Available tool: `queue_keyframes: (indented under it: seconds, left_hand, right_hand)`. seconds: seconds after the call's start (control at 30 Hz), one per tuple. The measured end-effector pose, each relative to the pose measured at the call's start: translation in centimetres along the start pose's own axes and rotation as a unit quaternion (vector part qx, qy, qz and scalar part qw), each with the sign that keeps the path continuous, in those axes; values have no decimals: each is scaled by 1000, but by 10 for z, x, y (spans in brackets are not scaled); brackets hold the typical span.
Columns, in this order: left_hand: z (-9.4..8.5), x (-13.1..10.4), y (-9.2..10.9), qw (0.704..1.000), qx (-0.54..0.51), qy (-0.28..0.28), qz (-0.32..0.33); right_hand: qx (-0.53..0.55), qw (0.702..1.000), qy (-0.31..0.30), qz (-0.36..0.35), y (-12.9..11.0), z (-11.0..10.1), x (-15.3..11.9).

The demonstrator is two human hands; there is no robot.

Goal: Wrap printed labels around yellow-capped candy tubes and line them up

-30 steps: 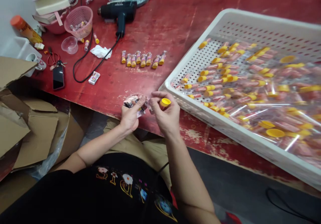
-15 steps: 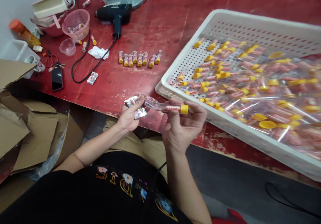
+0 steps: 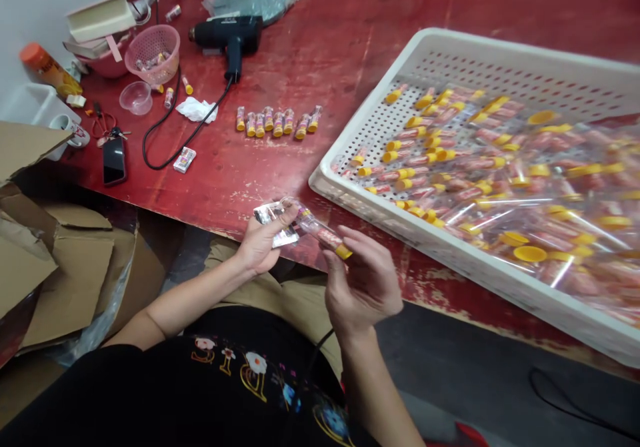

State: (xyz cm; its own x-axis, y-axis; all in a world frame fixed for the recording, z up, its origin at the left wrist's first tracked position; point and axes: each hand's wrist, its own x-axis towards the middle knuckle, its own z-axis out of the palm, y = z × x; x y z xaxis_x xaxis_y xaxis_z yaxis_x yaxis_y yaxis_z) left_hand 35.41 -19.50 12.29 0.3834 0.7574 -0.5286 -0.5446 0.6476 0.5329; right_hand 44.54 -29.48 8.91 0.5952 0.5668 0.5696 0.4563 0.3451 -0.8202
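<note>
My left hand is closed, thumb on top, on a small stack of printed shrink sleeves with silvery, shiny faces. A clear tube with a yellow cap and reddish contents slants down to the right from the left fingertips, its far end inside a printed sleeve. Around the capped end are the thumb and fingers of my right hand, curved and pinching it lightly. Beyond the hands, a row of several sleeved tubes with yellow ends lies on the red table.
A white perforated tray full of yellow-capped tubes stands on the right. A black heat gun lies at the back, its cord looping forward. On the left are a pink basket, a phone, a sleeve stack and cardboard boxes.
The tube has moved left and tilted down, going further into the sleeve at my left fingertips. My right hand has followed it, its fingers now around the cap end.
</note>
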Motion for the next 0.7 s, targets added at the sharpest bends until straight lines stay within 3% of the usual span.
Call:
queue_keyframes:
  seconds: [0.17,0.3,0.37,0.5,0.7]
  left_hand:
    - [-4,0,1,999,30,-31,11]
    - [-7,-4,0,996,66,-55,20]
    - [-8,-6,0,995,80,-61,29]
    - [-10,-8,3,993,86,-54,57]
    - [-13,-1,12,994,72,-39,70]
  right_hand:
    - [-7,995,-96,32,-5,-13,1]
    - [-23,989,-146,11,-5,-7,7]
    - [-17,992,-121,2,-5,1,9]
    - [-11,999,-14,39,-7,18,11]
    - [-21,999,-2,42,0,34,17]
